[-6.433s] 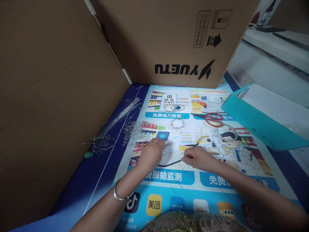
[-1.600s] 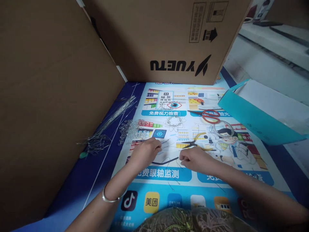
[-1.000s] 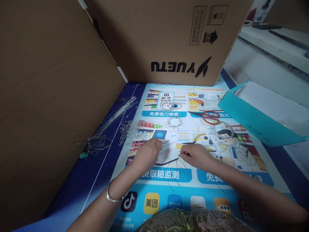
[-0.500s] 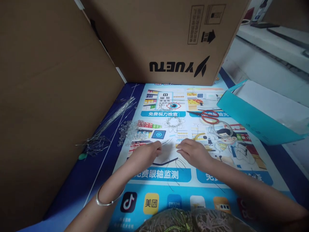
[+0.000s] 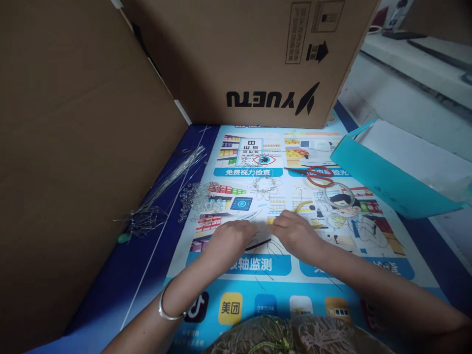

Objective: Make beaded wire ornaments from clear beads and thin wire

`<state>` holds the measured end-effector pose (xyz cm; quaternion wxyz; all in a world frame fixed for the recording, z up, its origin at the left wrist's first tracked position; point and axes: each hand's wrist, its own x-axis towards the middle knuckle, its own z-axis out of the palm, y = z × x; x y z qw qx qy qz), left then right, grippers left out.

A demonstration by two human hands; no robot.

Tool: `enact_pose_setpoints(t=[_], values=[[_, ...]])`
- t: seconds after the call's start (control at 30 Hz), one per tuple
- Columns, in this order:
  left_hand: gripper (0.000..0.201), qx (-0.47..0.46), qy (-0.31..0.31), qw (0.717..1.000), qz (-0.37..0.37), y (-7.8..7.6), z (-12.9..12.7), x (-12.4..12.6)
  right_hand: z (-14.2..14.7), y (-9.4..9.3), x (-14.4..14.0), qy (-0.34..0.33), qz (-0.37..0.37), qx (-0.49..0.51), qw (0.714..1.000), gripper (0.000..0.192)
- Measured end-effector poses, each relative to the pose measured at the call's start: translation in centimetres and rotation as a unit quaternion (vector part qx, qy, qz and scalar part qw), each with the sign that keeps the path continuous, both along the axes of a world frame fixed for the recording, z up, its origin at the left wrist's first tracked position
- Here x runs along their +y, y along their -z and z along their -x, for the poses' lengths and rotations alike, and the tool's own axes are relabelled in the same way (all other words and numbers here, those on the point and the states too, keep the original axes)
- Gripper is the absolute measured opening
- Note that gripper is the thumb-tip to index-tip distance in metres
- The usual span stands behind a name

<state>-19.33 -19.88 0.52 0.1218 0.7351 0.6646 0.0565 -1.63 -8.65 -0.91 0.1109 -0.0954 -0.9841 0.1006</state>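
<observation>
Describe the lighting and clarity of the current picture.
Head view: brightest on the printed sheet between left hand and right hand; head view: the left cardboard panel sits in dimness; head view: many clear beads merge into a pale cluster.

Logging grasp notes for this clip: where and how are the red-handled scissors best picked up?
Probably by the red handles, the right hand coming from above on the near side. The scissors lie flat, dark blades pointing left, putting the handles at the right, away from the tip. A clear ring sits close by the lower handle, so a downward pinch seems safest.
</observation>
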Motion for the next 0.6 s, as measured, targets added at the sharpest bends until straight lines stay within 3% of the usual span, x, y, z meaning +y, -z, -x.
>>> enact_pose_setpoints(t=[0.2,0.4,0.5,0.6], values=[[0.012,0.057,0.024,0.997,-0.049,-0.3,-0.9,-0.2,0.0,-0.1,-0.6,0.021,-0.017,-0.042,0.999,0.022],[0.014,0.039,-0.023,0.998,-0.052,0.4,-1.2,-0.2,-0.2,0.1,-0.7,0.056,0.009,-0.073,0.996,0.02],[0.017,-0.058,-0.055,0.995,-0.055,0.9,-0.9,0.0,-0.1,0.2,-0.3,0.084,0.09,-0.048,0.991,0.021],[0.016,-0.214,-0.099,0.97,-0.054,1.5,-0.6,0.3,0.1,0.6,0.2,0.121,0.261,0.016,0.958,0.015]])
